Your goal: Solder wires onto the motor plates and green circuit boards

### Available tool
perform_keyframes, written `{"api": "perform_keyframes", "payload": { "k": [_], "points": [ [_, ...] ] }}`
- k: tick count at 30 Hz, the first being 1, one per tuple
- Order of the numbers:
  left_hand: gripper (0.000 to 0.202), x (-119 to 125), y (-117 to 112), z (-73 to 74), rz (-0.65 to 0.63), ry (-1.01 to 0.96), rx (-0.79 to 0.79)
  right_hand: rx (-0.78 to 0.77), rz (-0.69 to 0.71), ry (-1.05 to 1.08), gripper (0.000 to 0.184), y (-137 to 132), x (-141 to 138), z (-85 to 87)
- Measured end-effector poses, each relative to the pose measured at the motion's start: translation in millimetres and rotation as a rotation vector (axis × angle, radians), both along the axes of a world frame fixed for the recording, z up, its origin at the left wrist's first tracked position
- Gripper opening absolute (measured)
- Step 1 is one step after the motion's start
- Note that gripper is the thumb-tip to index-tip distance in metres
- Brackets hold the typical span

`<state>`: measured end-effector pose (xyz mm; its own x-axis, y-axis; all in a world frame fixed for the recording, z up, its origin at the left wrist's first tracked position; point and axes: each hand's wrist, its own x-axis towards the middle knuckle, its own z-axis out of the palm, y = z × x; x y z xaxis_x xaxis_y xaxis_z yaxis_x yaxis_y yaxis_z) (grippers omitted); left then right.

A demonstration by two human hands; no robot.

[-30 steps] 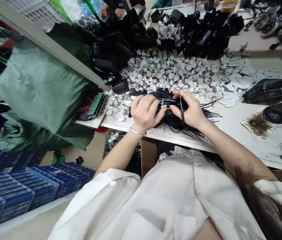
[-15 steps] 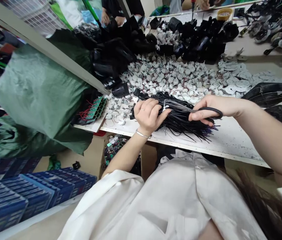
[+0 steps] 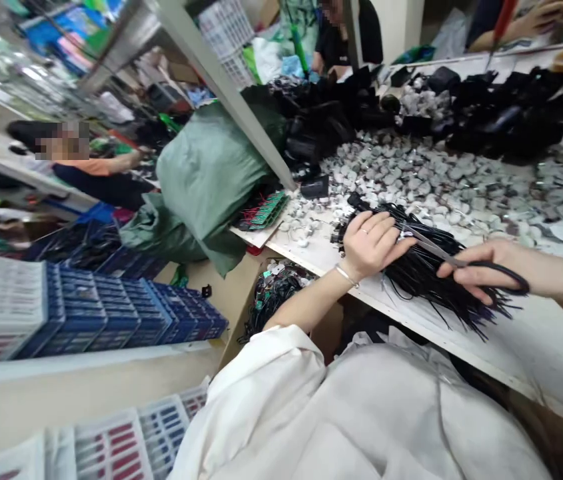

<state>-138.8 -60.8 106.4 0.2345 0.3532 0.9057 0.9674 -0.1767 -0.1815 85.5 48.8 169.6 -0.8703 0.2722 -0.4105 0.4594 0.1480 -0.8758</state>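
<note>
A bundle of black cables (image 3: 424, 270) lies on the white table near its front edge. My left hand (image 3: 374, 243) is closed around the bundle near its connector end. In my right hand (image 3: 491, 263) is a pair of scissors (image 3: 434, 248) with black handles. The blades point left and reach a white tie (image 3: 404, 231) around the cables, beside my left thumb. Whether the blades have cut into the tie I cannot tell. Loose cable ends fan out below my right hand.
Many small white round parts (image 3: 411, 177) cover the table behind the bundle. Black housings (image 3: 506, 110) are piled farther back. Green circuit boards (image 3: 268, 210) sit at the table's left corner, beside a green sack (image 3: 211, 167) and a slanted post (image 3: 231, 93). Blue crates (image 3: 106, 307) stand lower left.
The view has swung left, so the table sits farther right and another person at the left has come into sight. My hands keep about the same hold on the cables and scissors.
</note>
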Motion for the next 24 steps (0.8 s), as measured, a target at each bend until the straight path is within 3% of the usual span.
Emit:
{"api": "perform_keyframes", "payload": {
  "k": [2,5,10,13,18,24],
  "points": [
    [0.024,1,1,1.2,0.051,0.001,-0.039,-0.047,0.002,-0.066,0.060,-10,1,-2.7],
    [0.023,1,-2,6.5,0.091,-0.009,-0.152,-0.050,-0.122,-0.067,0.059,-29,0,-2.1],
    [0.018,-7,-10,18.7,-0.024,-0.019,-0.376,-0.124,-0.314,0.004,0.052,-59,-17,6.4],
    [0.016,-9,-12,16.4,-0.065,-0.127,-0.443,-0.244,-0.425,0.094,0.054,-68,-34,2.8],
    [0.012,1,-20,6.8,-0.081,-0.240,-0.323,-0.382,-0.554,0.229,0.058,-77,-52,-7.1],
    [0.011,17,-23,9.2,0.000,-0.369,-0.309,-0.393,-0.541,0.303,0.057,-81,-48,-8.3]
  ]
}}
